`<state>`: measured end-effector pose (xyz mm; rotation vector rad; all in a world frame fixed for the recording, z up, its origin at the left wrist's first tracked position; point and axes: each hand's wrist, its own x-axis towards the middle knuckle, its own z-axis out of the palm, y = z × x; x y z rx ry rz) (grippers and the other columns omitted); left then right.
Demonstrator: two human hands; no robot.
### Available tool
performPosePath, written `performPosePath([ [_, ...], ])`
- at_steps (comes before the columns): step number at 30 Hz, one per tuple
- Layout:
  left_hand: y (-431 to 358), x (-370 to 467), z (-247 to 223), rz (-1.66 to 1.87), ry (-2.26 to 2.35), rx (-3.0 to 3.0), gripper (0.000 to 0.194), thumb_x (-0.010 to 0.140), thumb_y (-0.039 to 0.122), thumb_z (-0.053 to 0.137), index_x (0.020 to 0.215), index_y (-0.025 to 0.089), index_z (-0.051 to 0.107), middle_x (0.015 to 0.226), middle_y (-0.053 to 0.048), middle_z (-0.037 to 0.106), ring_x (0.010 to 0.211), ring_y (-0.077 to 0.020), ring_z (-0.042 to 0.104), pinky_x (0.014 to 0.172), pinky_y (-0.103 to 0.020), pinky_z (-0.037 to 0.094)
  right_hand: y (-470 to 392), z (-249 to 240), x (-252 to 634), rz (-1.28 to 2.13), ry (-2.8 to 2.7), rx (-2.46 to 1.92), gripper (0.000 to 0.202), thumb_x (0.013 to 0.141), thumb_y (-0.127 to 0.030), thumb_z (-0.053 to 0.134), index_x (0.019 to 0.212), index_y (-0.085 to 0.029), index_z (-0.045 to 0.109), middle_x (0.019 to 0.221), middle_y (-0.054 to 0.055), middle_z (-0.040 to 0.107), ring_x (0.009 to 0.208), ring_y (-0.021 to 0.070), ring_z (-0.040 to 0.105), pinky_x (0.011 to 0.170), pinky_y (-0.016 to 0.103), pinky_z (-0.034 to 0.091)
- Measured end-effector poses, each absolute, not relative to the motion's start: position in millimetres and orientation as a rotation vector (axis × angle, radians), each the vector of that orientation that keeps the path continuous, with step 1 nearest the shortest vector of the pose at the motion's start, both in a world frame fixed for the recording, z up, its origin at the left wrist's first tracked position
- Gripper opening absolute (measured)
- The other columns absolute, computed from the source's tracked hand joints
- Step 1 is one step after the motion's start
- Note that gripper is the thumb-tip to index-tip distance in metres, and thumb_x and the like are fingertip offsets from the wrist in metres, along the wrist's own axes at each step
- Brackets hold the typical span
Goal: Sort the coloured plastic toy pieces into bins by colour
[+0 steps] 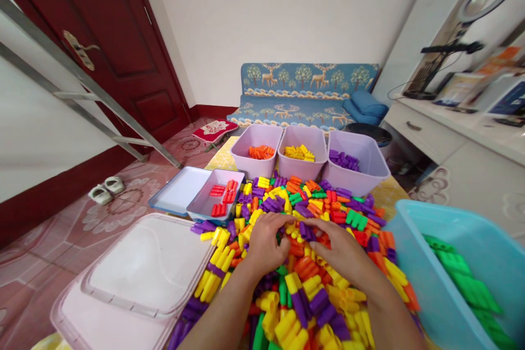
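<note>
A large heap of plastic bullet-shaped building blocks (356, 220), in red, orange, yellow, green and purple, covers the table between my hands and the bins. My left hand (266, 240) reaches into the middle of it, thumb and forefinger apart, fingertips among the blocks. Facing it, my right hand (338, 240) has its thumb and forefinger on either side of a purple block (306, 231). That block lies between the two hands; its lower part is partly hidden. Yellow and purple blocks (297, 298) lie in front of my wrists.
Lilac bins hold orange blocks (261, 152), yellow blocks (300, 152) and purple blocks (343, 160). Red blocks (219, 209) lie in a smaller box at left. A blue bin (414, 262) with green blocks stands right. Stacked lids (143, 262) lie left; a ladder (102, 98) leans beyond.
</note>
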<state>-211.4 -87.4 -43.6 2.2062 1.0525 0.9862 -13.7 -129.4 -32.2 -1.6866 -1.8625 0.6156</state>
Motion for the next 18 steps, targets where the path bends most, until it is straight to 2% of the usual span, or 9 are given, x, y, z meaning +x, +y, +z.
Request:
performPosePath([
  [2,-87,-211,-45,1.005,1.062,2.187,0.043,0.066,0.003,0.054,0.102,0.023,0.066,0.096,-0.003,0.070,0.092,-0.0218,0.060,0.087,-0.037,0.044,-129,-30,-12,0.643,-1.855,-1.665,0.037,0.079,-0.024,0.055,0.114,-0.025,0.064,0.115,0.005,0.068,0.106,0.0255,0.062,0.095,0.042,0.044],
  [5,-87,-209,-47,1.096,1.084,2.153,0.021,0.079,0.014,0.056,0.095,0.022,0.067,0.088,-0.003,0.070,0.086,-0.0198,0.061,0.083,-0.036,0.046,-128,-26,-11,0.648,-1.838,-1.643,0.028,0.088,-0.027,0.042,0.099,-0.023,0.067,0.102,0.005,0.071,0.097,0.0234,0.064,0.088,0.039,0.047],
  [7,-88,-209,-45,1.195,1.124,2.185,0.016,0.084,0.021,0.055,0.094,0.022,0.067,0.097,-0.006,0.068,0.095,-0.0209,0.060,0.088,-0.037,0.046,-125,-26,-12,0.548,-1.824,-1.636,0.031,0.091,-0.029,0.038,0.088,-0.021,0.068,0.097,0.006,0.069,0.096,0.0227,0.063,0.088,0.037,0.047],
  [8,-89,-210,-44,1.248,1.167,2.224,0.017,0.085,0.022,0.054,0.096,0.022,0.067,0.107,-0.007,0.066,0.106,-0.0228,0.057,0.094,-0.040,0.043,-124,-26,-14,0.471,-1.822,-1.638,0.031,0.092,-0.031,0.039,0.085,-0.021,0.068,0.098,0.007,0.068,0.099,0.0230,0.061,0.090,0.038,0.046],
  [10,-89,-211,-41,1.302,1.305,2.319,0.023,0.085,0.023,0.055,0.104,0.024,0.067,0.131,-0.008,0.054,0.128,-0.0286,0.041,0.106,-0.050,0.032,-122,-29,-18,0.334,-1.840,-1.659,0.030,0.091,-0.033,0.042,0.089,-0.021,0.069,0.111,0.008,0.064,0.110,0.0241,0.056,0.097,0.040,0.042],
  [12,-87,-211,-39,1.243,1.454,2.390,0.031,0.084,0.028,0.056,0.113,0.026,0.064,0.145,-0.007,0.041,0.139,-0.0334,0.024,0.110,-0.058,0.022,-122,-32,-23,0.265,-1.884,-1.715,0.031,0.091,-0.035,0.043,0.102,-0.024,0.070,0.128,0.008,0.057,0.121,0.0256,0.048,0.103,0.043,0.036],
  [13,-86,-211,-39,1.181,1.503,2.413,0.033,0.084,0.031,0.057,0.116,0.027,0.064,0.146,-0.008,0.039,0.140,-0.0349,0.021,0.110,-0.060,0.020,-122,-33,-26,0.251,-1.913,-1.750,0.032,0.092,-0.035,0.042,0.108,-0.026,0.069,0.134,0.007,0.054,0.125,0.0263,0.044,0.105,0.045,0.034],
  [15,-83,-211,-40,1.043,1.552,2.443,0.033,0.084,0.037,0.057,0.114,0.029,0.066,0.142,-0.009,0.044,0.138,-0.0362,0.027,0.109,-0.062,0.020,-123,-35,-30,0.241,-1.965,-1.821,0.036,0.093,-0.037,0.039,0.116,-0.029,0.066,0.139,0.005,0.050,0.129,0.0277,0.039,0.106,0.049,0.032],
  [18,-80,-209,-44,0.914,1.575,2.460,0.028,0.085,0.040,0.056,0.106,0.030,0.070,0.130,-0.010,0.054,0.126,-0.0342,0.044,0.108,-0.062,0.023,-123,-36,-33,0.253,-1.998,-1.856,0.039,0.094,-0.036,0.036,0.120,-0.029,0.064,0.138,0.004,0.052,0.129,0.0282,0.041,0.105,0.051,0.032],
])
